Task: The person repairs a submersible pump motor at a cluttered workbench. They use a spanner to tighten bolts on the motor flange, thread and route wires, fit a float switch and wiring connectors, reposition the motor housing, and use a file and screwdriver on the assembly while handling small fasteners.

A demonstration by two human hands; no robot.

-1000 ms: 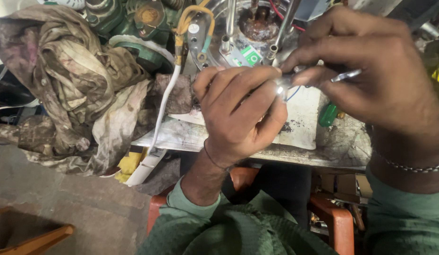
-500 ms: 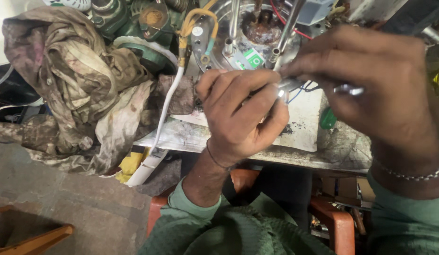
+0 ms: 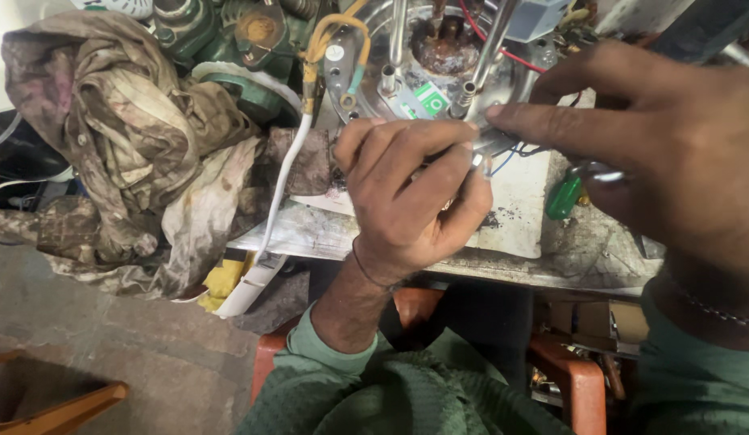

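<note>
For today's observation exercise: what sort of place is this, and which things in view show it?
Probably a small repair workshop for electrical appliances: an opened round metal appliance base with exposed wires, a stained worktable with a green-handled screwdriver, and a heap of greasy rags.

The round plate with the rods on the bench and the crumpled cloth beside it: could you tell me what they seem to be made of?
Round plate: apparently bright metal, shiny and reflective, rusty brown at the centre. Crumpled cloth: woven fabric, probably cotton, creased, matte, heavily stained.
</note>
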